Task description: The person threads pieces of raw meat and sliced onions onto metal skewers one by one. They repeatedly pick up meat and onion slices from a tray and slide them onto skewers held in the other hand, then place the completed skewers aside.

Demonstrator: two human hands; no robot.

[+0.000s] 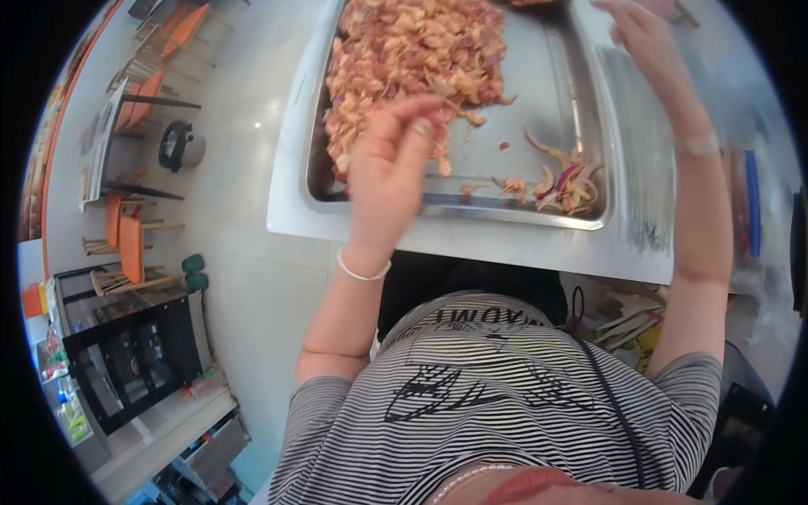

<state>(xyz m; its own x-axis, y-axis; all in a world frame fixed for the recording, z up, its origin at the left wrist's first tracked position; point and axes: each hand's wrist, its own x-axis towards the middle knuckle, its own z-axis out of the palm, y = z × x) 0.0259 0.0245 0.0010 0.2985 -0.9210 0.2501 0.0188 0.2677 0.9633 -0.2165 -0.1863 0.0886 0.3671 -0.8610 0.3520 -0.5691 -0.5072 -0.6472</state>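
Cut pieces of raw meat (416, 57) lie heaped in the left part of a rectangular metal tray (543, 219). Over the near edge of this heap is my left hand (394, 158), its thumb and index finger close together at the tips; whether a small piece is between them cannot be told. Sliced onion (571, 186) lies in the tray's near right corner. My right hand (631, 28) is raised beyond the tray's right rim, near the top of the view, with nothing visible in it and some fingers cut off by the picture's edge.
The tray stands on a white table (631, 262). At its right is a blurred, streaked grey surface (644, 151). More meat shows at the tray's far edge. On the left, beyond the tiled floor, are orange chairs (130, 249), a black bin (177, 146) and a black-framed cabinet (136, 360).
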